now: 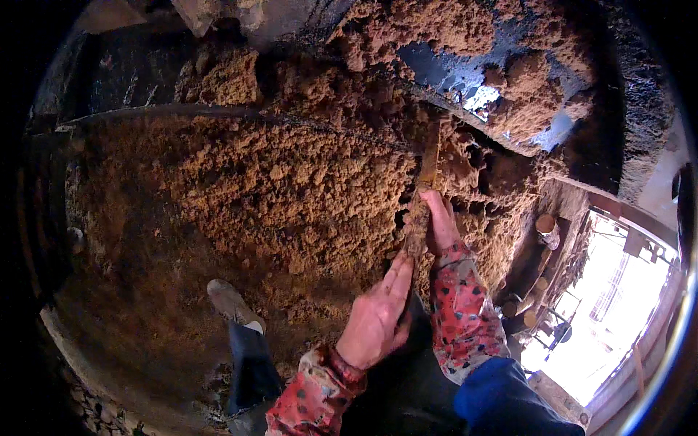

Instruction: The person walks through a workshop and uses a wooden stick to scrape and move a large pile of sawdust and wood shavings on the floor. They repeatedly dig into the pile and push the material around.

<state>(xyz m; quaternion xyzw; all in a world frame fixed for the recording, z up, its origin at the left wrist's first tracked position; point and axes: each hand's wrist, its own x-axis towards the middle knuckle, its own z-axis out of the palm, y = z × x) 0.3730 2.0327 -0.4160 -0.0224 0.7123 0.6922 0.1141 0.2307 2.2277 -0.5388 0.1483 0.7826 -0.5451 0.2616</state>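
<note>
A long, narrow tool (416, 227), crusted with brown clay, points away from me into a heap of crumbly orange-brown earth (291, 189). Its far part is a flat, yellowish strip; whether that is wood or metal I cannot make out. My right hand (440, 218) is closed round the tool near its middle, thumb side up along it. Lower down, my left hand (376, 314) has its fingers together on the near end. The tool's tip meets the earth beside a dark, hollowed gap. Both my forearms wear red patterned sleeve covers (465, 312).
A dark curved edge (182, 110) runs across behind the heap. Beyond it lies a dark, shiny surface (472, 80) littered with earth clumps. Cut logs (547, 225) are stacked at the right, by a bright opening (611, 298). A shoe (234, 301) stands on the earth at lower left.
</note>
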